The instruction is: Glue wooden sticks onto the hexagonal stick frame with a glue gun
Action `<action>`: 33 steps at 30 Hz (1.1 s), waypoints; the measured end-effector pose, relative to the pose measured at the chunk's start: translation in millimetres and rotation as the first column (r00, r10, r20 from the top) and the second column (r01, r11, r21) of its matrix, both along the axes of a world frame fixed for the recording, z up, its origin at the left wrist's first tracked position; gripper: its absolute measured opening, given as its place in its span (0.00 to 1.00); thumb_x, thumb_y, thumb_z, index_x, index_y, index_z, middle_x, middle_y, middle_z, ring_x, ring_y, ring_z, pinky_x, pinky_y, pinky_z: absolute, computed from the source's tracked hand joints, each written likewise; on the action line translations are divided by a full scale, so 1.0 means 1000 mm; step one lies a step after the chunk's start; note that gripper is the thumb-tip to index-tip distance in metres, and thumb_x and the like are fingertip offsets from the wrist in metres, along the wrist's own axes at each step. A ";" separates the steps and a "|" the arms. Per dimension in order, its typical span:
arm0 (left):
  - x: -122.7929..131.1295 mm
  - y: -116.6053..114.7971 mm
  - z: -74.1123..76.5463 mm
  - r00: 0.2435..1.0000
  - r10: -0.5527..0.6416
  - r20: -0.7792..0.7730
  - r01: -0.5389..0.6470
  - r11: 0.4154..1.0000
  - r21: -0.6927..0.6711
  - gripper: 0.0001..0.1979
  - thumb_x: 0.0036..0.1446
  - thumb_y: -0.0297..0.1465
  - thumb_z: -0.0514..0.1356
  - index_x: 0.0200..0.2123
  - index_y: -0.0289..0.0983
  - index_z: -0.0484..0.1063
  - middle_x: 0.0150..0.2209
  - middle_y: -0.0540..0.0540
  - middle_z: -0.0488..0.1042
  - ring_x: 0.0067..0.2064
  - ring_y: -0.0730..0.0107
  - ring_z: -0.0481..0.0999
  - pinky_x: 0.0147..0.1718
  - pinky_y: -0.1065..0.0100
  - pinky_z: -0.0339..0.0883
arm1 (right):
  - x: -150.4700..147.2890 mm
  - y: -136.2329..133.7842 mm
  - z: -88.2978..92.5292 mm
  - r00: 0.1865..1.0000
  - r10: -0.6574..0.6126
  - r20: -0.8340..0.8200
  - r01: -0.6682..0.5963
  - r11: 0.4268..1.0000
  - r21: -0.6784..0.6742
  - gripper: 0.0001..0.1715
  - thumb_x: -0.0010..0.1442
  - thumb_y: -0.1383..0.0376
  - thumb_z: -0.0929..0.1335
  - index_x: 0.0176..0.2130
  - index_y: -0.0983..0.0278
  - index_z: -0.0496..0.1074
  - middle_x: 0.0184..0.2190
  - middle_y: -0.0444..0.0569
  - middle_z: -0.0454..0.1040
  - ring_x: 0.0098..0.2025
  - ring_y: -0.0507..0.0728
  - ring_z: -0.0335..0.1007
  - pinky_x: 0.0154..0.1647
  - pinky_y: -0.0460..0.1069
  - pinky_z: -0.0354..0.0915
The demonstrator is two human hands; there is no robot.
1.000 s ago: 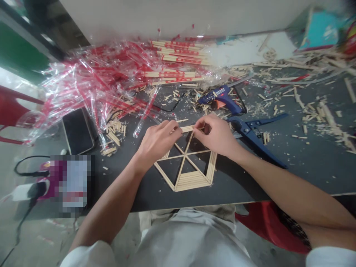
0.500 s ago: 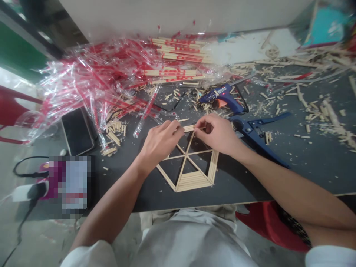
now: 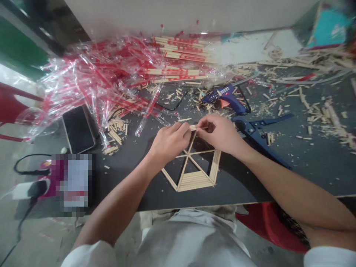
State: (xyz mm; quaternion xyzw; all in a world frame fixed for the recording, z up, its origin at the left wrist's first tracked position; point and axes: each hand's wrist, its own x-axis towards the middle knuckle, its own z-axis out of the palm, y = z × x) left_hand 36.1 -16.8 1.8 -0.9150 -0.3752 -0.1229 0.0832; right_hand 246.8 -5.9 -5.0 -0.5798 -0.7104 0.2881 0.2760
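A hexagonal frame of flat wooden sticks [image 3: 194, 183] lies on the dark bench top [image 3: 244, 189], with spokes meeting near its centre and its bottom side filled with parallel sticks. At its top edge, a short bundle of wooden sticks [image 3: 194, 127] is pinched between both hands. My left hand [image 3: 169, 142] grips the bundle's left end, and my right hand [image 3: 218, 133] holds its right end. Both hands hide the frame's upper part.
A blue glue gun [image 3: 225, 98] and blue-handled cutters [image 3: 258, 129] lie just beyond my right hand. A black phone [image 3: 78, 129] lies to the left. Red-printed plastic wrappers [image 3: 97, 74] heap at the back, with wood offcuts scattered across the bench.
My left hand has slid right, closer to my right hand. The frame and the stick bundle sit slightly further right in view. The grip on the sticks looks unchanged.
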 end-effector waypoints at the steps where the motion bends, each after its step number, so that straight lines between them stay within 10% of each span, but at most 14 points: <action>1: 0.001 0.000 0.000 1.000 0.007 0.004 -0.007 1.000 -0.013 0.17 0.74 0.22 0.50 0.38 0.34 0.78 0.35 0.45 0.80 0.35 0.71 0.78 0.25 0.69 0.59 | 0.000 0.000 0.002 1.000 0.001 0.006 0.000 1.000 -0.016 0.04 0.55 0.64 0.72 0.30 0.61 0.74 0.29 0.46 0.74 0.29 0.55 0.64 0.33 0.51 0.59; 33: -0.004 0.005 -0.012 0.965 0.004 0.261 0.044 0.983 -0.177 0.11 0.74 0.31 0.58 0.45 0.37 0.82 0.44 0.43 0.80 0.42 0.66 0.81 0.31 0.69 0.69 | 0.004 0.002 0.004 1.000 -0.011 -0.006 0.010 0.999 -0.051 0.03 0.52 0.64 0.74 0.29 0.61 0.77 0.30 0.47 0.76 0.28 0.55 0.66 0.34 0.51 0.61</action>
